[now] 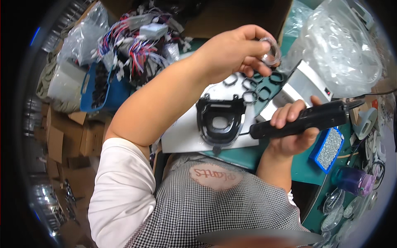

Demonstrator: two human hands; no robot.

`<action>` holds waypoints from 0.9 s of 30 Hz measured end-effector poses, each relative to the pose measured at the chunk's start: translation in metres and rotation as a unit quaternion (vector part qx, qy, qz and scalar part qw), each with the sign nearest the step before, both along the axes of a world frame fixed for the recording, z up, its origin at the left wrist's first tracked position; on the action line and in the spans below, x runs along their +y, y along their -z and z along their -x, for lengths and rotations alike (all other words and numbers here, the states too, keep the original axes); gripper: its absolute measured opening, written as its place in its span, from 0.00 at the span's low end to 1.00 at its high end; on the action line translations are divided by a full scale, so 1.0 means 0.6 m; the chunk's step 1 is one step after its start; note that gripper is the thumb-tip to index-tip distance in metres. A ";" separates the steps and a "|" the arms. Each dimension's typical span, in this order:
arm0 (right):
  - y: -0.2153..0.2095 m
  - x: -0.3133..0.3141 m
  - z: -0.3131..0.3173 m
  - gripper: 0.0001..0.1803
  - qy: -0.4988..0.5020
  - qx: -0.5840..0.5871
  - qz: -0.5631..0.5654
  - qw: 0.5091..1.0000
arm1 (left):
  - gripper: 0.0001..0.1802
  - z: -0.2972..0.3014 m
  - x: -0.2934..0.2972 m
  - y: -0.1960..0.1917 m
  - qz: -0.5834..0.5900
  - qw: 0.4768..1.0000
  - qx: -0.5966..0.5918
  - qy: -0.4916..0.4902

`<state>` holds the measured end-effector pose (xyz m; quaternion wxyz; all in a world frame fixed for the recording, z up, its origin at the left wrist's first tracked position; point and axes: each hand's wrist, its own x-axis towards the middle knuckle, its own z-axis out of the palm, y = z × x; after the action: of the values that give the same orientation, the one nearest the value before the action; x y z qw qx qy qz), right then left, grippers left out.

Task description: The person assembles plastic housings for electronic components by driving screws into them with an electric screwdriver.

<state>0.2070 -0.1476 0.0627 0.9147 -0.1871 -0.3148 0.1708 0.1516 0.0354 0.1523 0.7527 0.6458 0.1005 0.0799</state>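
My left hand (231, 51) is raised over the bench and pinches a small clear plastic ring (271, 50) between thumb and fingers. My right hand (291, 124) grips a black electric screwdriver (306, 120) lying nearly level, its tip pointing left toward a black plastic frame part (219, 120). That frame rests on a white sheet (186, 140) on the green bench mat (306, 169). Several black rings (256, 89) lie just beyond the frame.
A big clear bag of clear plastic parts (339, 45) sits at the back right beside a white box (302, 84). A blue tray of screws (328, 149) lies right of my hand. Bundled coloured wires (132, 41), a blue bin (97, 89) and cardboard boxes (62, 136) stand left.
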 end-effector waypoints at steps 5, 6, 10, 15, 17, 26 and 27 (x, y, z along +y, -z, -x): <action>0.007 -0.002 -0.014 0.40 -0.022 -0.044 -0.002 0.999 | 0.22 0.120 -0.005 0.066 -0.354 0.927 0.120 -0.023; 0.010 -0.001 -0.018 0.39 -0.035 -0.046 -0.008 0.998 | 0.22 0.138 -0.016 0.076 -0.414 0.901 0.122 -0.053; 0.017 0.002 -0.024 0.39 -0.052 -0.058 0.003 0.997 | 0.11 0.188 -0.031 0.130 -0.517 0.838 0.163 -0.059; 0.027 0.004 -0.031 0.42 -0.052 -0.074 -0.010 0.996 | 0.09 0.207 -0.067 0.173 -0.695 0.706 0.004 -0.138; 0.029 0.003 -0.031 0.42 -0.051 -0.071 -0.007 0.996 | 0.10 0.206 -0.074 0.187 -0.692 0.704 0.012 -0.159; 0.031 0.003 -0.032 0.42 -0.045 -0.080 0.018 0.996 | 0.10 0.207 -0.078 0.202 -0.699 0.688 -0.003 -0.194; 0.030 0.003 -0.032 0.42 -0.050 -0.075 0.015 0.996 | 0.10 0.209 -0.077 0.199 -0.699 0.688 -0.002 -0.193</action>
<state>0.2262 -0.1455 0.0449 0.8759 -0.1970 -0.3889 0.2066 0.0260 -0.0106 0.0329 0.0510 0.9513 0.1366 0.2717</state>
